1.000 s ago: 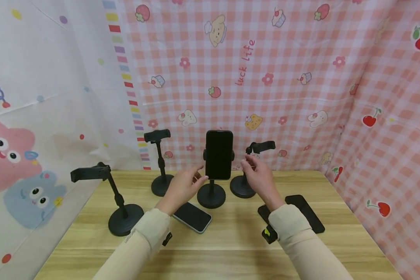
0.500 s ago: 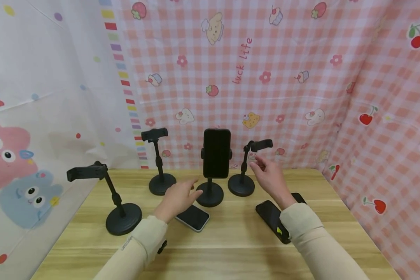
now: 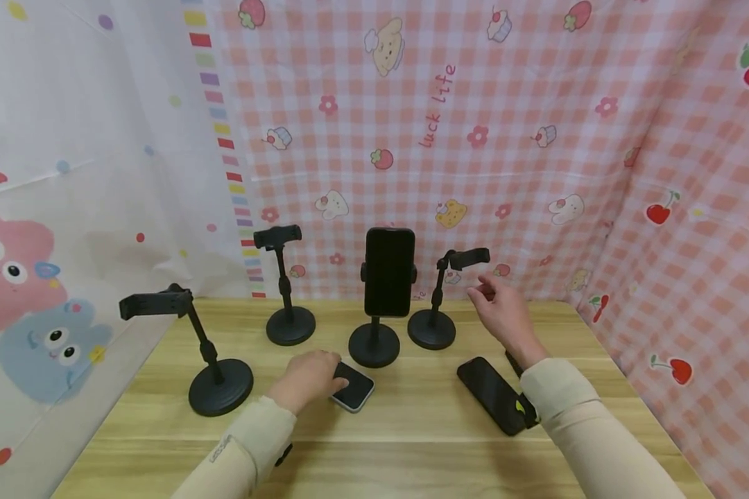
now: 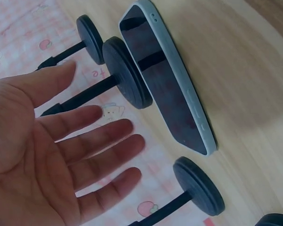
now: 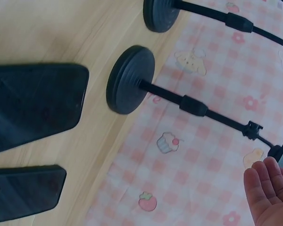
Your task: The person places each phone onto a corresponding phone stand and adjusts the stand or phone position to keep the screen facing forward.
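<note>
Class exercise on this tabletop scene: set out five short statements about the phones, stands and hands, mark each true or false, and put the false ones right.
1. A mounted phone sits in the centre stand. True.
2. The left hand is holding up the pale-cased phone. False: the left hand is open and holds nothing; the pale-cased phone lies on the table.
3. A black phone and a second black phone lie flat on the table. True.
4. Every stand carries a phone. False: the rightmost stand, for one, has an empty holder.
5. The right hand holds no phone. True.
</note>
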### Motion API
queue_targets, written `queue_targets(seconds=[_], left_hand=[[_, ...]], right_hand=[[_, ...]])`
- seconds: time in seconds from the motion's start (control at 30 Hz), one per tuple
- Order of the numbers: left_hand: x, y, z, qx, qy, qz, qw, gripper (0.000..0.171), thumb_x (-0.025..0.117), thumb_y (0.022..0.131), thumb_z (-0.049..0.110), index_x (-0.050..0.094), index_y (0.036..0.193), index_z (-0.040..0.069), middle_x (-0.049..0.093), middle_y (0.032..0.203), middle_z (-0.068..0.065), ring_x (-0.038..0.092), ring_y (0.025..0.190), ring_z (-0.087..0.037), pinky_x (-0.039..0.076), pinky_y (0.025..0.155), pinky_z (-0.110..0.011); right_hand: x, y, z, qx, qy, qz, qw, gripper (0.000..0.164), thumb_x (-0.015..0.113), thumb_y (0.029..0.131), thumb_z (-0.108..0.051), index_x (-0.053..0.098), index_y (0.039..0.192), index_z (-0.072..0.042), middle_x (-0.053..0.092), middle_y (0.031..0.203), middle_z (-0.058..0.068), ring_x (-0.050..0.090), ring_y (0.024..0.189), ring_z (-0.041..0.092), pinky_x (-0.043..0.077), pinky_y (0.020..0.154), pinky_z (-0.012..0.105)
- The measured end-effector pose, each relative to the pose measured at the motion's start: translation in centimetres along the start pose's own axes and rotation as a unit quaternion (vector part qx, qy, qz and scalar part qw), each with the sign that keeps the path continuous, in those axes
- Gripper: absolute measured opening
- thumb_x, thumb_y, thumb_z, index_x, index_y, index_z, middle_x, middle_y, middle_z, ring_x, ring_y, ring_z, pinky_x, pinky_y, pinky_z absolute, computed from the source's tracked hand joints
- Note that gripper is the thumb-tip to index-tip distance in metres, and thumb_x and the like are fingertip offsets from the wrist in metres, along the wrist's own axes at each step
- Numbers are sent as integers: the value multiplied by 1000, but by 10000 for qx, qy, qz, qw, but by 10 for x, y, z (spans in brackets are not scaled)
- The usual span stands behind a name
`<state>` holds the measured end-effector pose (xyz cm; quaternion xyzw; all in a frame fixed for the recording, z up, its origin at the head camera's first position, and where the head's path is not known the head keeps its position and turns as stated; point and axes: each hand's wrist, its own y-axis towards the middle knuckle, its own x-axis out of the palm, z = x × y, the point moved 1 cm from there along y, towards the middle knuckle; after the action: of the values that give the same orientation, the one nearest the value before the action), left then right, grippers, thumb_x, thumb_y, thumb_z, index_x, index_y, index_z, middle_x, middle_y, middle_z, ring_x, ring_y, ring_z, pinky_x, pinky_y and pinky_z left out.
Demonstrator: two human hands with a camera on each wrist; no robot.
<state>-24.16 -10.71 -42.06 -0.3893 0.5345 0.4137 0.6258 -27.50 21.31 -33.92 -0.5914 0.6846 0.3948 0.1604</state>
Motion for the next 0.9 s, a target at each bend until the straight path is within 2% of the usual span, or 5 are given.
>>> queue_targets(seconds=[0.13,0.23,0.43,0.73,0.9], left_hand=[[2,-6,0,-15,84,-50,10000,38,75,79,34,69,103,4,72,101,-16,65,89,-32,54,72,-51],[3,-11,1,92,181,38,9998,32,79,75,24,69,97,4,73,97,-16,65,85,-32,55,71,-49],[4,-23,2,177,600,104,9980,14,70,71,-2,68,84,4,73,87,-15,65,79,-29,55,66,-49],[5,-30,1,-215,372,-573,9974,17,73,67,3,68,84,6,71,89,-12,62,78,-24,54,69,-47],[9,-31,-2,-222,355,-575,9975,23,74,65,4,67,87,6,71,91,-13,63,80,-27,54,70,-48]], right_hand=[[-5,3,4,-6,-82,16,10000,50,54,97,-26,49,133,9,64,111,27,60,99,37,51,84,55],[-9,7,5,-83,-194,102,9997,48,55,96,-22,50,131,10,64,110,28,60,99,39,51,84,56],[-16,15,5,6,-568,148,9983,55,54,96,-25,42,137,8,59,119,30,57,103,41,48,87,58],[-19,35,1,-612,-1281,198,9897,67,64,89,-20,35,140,12,45,132,37,44,114,47,41,94,63],[-17,47,-1,-809,-1734,19,9815,68,67,86,-17,35,140,10,42,136,35,41,119,47,39,97,63]])
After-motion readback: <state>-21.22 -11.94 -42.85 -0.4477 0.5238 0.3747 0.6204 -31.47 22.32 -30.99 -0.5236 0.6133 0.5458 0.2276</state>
